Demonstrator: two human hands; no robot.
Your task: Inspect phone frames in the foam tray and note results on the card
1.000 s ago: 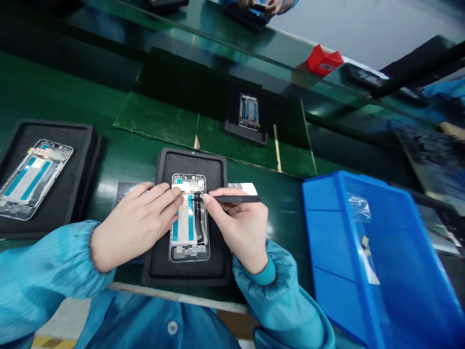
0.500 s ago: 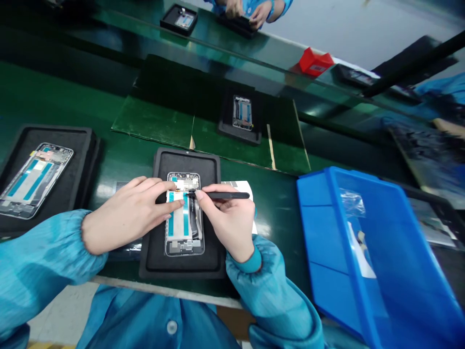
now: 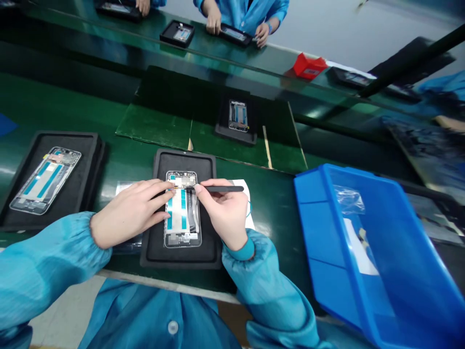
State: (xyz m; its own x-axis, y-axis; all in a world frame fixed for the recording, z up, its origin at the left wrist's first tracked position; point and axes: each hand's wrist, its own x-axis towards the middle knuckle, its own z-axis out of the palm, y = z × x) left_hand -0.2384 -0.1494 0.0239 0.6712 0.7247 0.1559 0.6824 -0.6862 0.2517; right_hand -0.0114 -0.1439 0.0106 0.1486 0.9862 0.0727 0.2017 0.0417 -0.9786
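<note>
An opened phone [image 3: 180, 213], its inner parts and blue strips showing, lies in a black foam tray [image 3: 156, 252] in front of me. My left hand [image 3: 136, 206] rests on the phone's left side with its fingers stretched out, the fingertips near the upper inner parts. Between the thumb and fingers of my right hand [image 3: 227, 211] is a slim black tool [image 3: 232, 189], perhaps tweezers. Its tip points left into the phone, just below the circuit board. What the tip touches is too small to make out.
Another opened phone [image 3: 47, 182] lies in a black tray at left; a third phone [image 3: 238, 116] sits in a tray on a green board [image 3: 160, 126]. A blue bin [image 3: 327, 242] stands right. Across the bench, a co-worker's hands [image 3: 214, 22] hold a tray beside a red box [image 3: 308, 66].
The view has shifted slightly. My left fingers have drawn back a little from the phone's middle. Across the bench, the co-worker's hands have moved apart.
</note>
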